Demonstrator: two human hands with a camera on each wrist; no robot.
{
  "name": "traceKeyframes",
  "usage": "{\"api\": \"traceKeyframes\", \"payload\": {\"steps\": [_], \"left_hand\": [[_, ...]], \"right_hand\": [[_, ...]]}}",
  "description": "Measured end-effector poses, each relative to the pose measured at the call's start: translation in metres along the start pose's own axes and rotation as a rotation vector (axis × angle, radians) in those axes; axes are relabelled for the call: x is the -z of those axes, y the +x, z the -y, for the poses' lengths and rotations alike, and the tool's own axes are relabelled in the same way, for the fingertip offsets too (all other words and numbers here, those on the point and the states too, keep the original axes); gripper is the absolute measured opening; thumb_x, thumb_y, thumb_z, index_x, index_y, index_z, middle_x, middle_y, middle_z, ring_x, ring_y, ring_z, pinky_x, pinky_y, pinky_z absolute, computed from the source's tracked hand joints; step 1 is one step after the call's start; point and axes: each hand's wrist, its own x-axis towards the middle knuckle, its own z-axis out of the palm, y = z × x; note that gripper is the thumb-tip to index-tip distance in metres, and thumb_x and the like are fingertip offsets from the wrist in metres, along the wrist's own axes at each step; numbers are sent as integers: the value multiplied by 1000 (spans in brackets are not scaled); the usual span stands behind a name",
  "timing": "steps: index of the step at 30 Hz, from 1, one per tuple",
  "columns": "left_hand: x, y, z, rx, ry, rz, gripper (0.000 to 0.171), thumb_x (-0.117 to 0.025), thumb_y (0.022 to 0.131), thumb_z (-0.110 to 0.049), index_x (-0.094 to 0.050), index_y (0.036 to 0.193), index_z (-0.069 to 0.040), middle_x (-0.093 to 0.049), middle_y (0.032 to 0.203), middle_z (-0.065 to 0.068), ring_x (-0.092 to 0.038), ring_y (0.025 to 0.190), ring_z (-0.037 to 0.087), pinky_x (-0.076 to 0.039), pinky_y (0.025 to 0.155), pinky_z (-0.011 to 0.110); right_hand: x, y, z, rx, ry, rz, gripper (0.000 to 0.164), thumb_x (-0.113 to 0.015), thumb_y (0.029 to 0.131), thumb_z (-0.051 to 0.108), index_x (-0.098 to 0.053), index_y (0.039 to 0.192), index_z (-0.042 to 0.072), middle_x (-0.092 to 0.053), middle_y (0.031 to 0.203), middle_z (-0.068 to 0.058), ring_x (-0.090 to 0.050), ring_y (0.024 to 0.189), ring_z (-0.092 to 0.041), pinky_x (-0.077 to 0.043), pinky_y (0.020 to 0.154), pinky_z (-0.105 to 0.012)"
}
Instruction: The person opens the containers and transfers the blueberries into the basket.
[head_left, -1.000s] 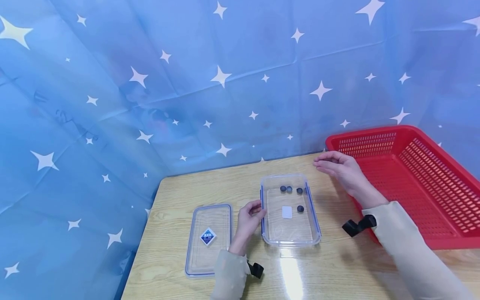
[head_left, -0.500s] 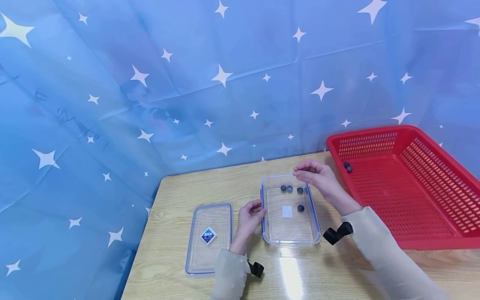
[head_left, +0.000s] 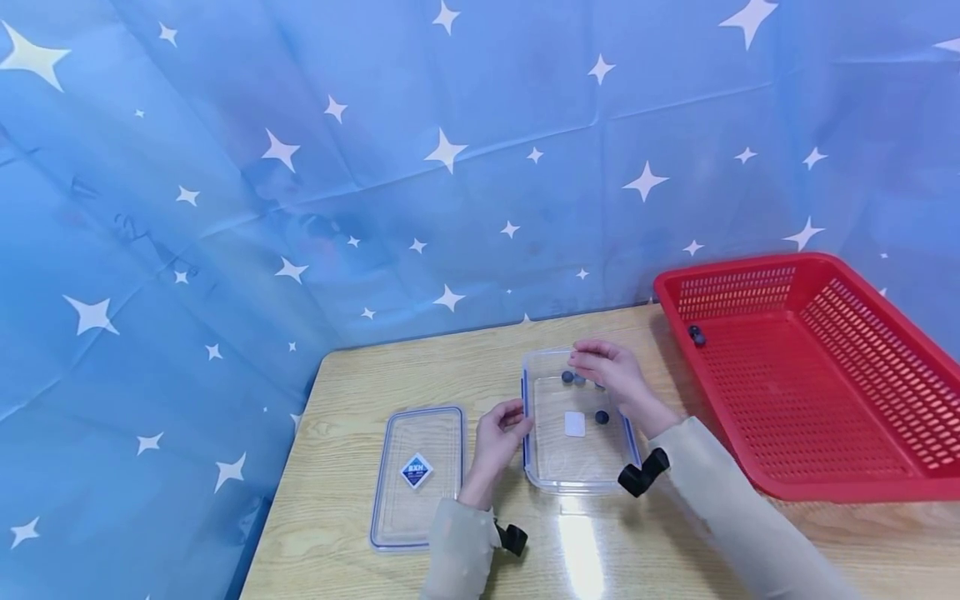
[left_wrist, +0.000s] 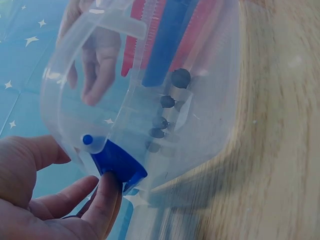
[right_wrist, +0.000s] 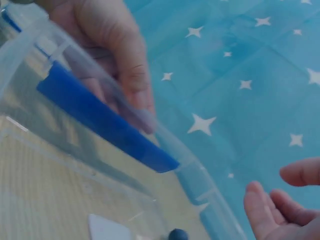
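Note:
A clear plastic food box (head_left: 581, 485) with blue side clips stands lidless on the wooden table. Several blueberries (head_left: 602, 417) and a small white square pad (head_left: 574, 424) lie in it. At its left side, my left hand (head_left: 497, 437) holds the wall, thumb by the rim and fingertips against a blue clip (left_wrist: 117, 162) in the left wrist view. My right hand (head_left: 611, 375) is over the box's far right part, hiding some of the berries in the head view. Its thumb and fingers (right_wrist: 257, 212) are apart with nothing between them in the right wrist view.
Left of the box lies its clear lid (head_left: 412, 521) with a blue-edged rim and a diamond-shaped label. A large red basket (head_left: 738, 417) stands at the right, with several blueberries (head_left: 697, 337) inside near its left wall. A blue starry cloth (head_left: 465, 192) hangs behind the table.
My right hand has moved left from the red basket's edge to over the box, uncovering blueberries in the basket. My left hand has stayed at the box's side.

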Motion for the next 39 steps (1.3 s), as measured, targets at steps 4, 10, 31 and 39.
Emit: {"api": "traceKeyframes", "payload": {"steps": [4, 10, 31, 39], "left_hand": [[0, 1, 0, 9, 13, -3, 32, -65, 83, 0, -59, 114, 8, -61, 106, 21, -58, 93, 19, -51, 81, 24], [0, -13, -30, -5, 1, 9, 33, -61, 83, 4, -55, 114, 16, -57, 109, 31, -57, 96, 29, -50, 80, 21], [1, -2, -8, 6, -14, 7, 33, -63, 83, 4, -56, 114, 13, -59, 106, 29, -57, 93, 25, -50, 76, 19], [0, 2, 2, 14, -7, 1, 33, -65, 82, 1, -59, 113, 9, -62, 102, 20, -58, 92, 20, -51, 77, 20]], "right_hand": [[-3, 4, -8, -51, -101, -27, 38, -59, 89, 4, -49, 123, -12, -64, 93, 1, -62, 83, -3, -51, 80, -19], [-4, 8, -14, -94, -203, -24, 44, -56, 91, 4, -44, 130, -12, -59, 115, -22, -61, 96, -13, -48, 91, -29], [-11, 20, -23, -90, -532, -27, 41, -51, 90, 7, -48, 127, -12, -49, 129, -29, -48, 116, -39, -42, 98, -43], [-12, 24, -25, -98, -710, 4, 38, -54, 88, 6, -54, 122, -10, -54, 125, -26, -48, 117, -37, -41, 98, -44]]}}
